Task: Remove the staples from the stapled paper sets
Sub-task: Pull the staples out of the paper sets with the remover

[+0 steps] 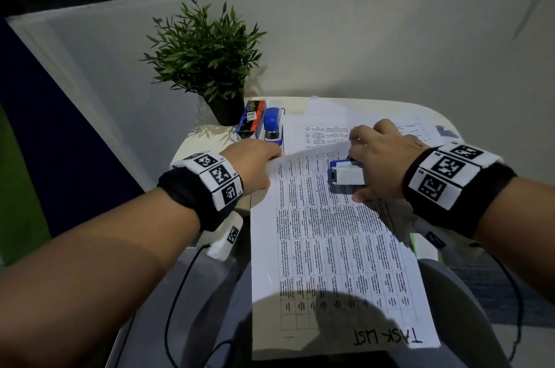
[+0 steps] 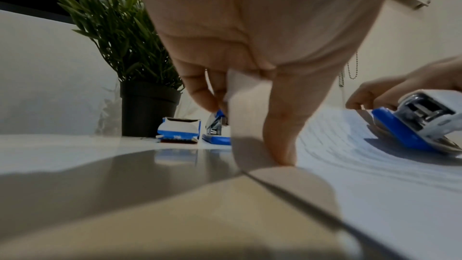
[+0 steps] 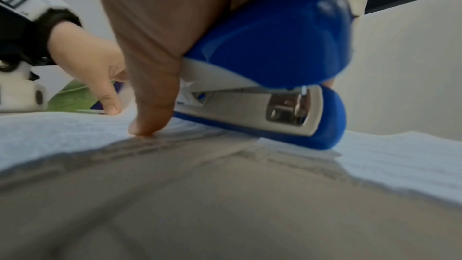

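A printed paper set [image 1: 330, 247] with "TASK LIST" handwritten at its near end lies lengthwise on the small white table [image 1: 207, 139]. My left hand [image 1: 270, 160] pinches the set's far left corner and lifts it slightly; in the left wrist view the paper corner [image 2: 233, 94] curls up between the fingers [image 2: 202, 94]. My right hand [image 1: 357, 170] grips a blue and white stapler [image 1: 345, 176] that rests on the far end of the set, with the thumb [image 3: 152, 110] pressing on the paper [image 3: 400, 161]. The stapler [image 3: 270, 62] shows side-on under the palm. No staple is visible.
A second blue stapler [image 1: 274, 127] and a box of staples [image 1: 251, 118] lie at the table's far left, beside a potted plant [image 1: 207, 58]. More printed sheets [image 1: 390, 124] lie under the set at the back right. A white wall stands close behind.
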`<state>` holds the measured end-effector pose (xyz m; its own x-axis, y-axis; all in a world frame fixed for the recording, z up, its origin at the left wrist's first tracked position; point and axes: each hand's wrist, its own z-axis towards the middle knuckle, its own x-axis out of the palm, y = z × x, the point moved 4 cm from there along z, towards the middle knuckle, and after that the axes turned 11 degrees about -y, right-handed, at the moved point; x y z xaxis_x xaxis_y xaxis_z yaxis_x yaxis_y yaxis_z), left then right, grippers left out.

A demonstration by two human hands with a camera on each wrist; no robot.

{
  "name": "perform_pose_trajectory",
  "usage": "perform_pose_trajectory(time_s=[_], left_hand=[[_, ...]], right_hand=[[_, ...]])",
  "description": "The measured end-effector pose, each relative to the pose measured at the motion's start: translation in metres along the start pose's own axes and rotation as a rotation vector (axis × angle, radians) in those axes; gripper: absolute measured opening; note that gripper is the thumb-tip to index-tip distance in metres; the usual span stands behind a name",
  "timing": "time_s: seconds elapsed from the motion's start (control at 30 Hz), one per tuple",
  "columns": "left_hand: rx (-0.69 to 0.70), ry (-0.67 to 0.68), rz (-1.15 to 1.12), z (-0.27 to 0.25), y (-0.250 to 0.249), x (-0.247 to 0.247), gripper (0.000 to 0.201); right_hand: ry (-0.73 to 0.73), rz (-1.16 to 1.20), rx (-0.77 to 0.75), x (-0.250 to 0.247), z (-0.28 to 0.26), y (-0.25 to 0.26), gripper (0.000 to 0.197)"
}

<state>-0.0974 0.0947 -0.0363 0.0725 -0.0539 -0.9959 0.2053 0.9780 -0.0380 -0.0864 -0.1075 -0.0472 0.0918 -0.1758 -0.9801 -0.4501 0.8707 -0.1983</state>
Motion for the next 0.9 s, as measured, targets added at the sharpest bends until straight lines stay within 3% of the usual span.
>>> perform_pose_trajectory(time_s=[0.07, 0.17, 0.3, 0.37, 0.47, 0.63, 0.77, 0.83, 0.9], left_hand=[[-0.030, -0.026, -0.050, 0.001, 0.002, -0.004, 0.017], [-0.036, -0.096, -0.078, 0.007, 0.003, -0.012, 0.012], [0.036, -0.221, 0.070, 0.012, -0.002, -0.011, 0.023], [0.074, -0.176, 0.147, 0.011, -0.004, -0.004, 0.023], [0.181, -0.012, 0.287, 0.008, -0.006, 0.007, 0.018], [0.225, 0.149, 0.266, -0.002, -0.005, 0.005, 0.030], [0.176, 0.111, 0.190, -0.018, -0.010, 0.000, 0.036], [0.199, 0.078, 0.161, -0.029, -0.021, 0.003, 0.048], [0.230, 0.128, 0.143, -0.040, -0.033, 0.011, 0.065]], right_hand=[[-0.026, -0.019, -0.031, -0.003, -0.004, 0.001, 0.071], [-0.101, -0.083, -0.080, -0.012, -0.010, 0.003, 0.060], [-0.295, -0.159, -0.210, -0.024, -0.020, 0.014, 0.020], [-0.240, -0.153, -0.282, -0.020, -0.026, 0.021, 0.024], [-0.036, -0.112, -0.307, -0.007, -0.035, 0.026, 0.040], [0.112, -0.101, -0.332, -0.001, -0.036, 0.032, 0.048], [0.131, -0.122, -0.338, 0.000, -0.033, 0.033, 0.043], [0.152, -0.130, -0.328, 0.003, -0.031, 0.033, 0.045], [0.163, -0.121, -0.329, 0.006, -0.029, 0.034, 0.047]])
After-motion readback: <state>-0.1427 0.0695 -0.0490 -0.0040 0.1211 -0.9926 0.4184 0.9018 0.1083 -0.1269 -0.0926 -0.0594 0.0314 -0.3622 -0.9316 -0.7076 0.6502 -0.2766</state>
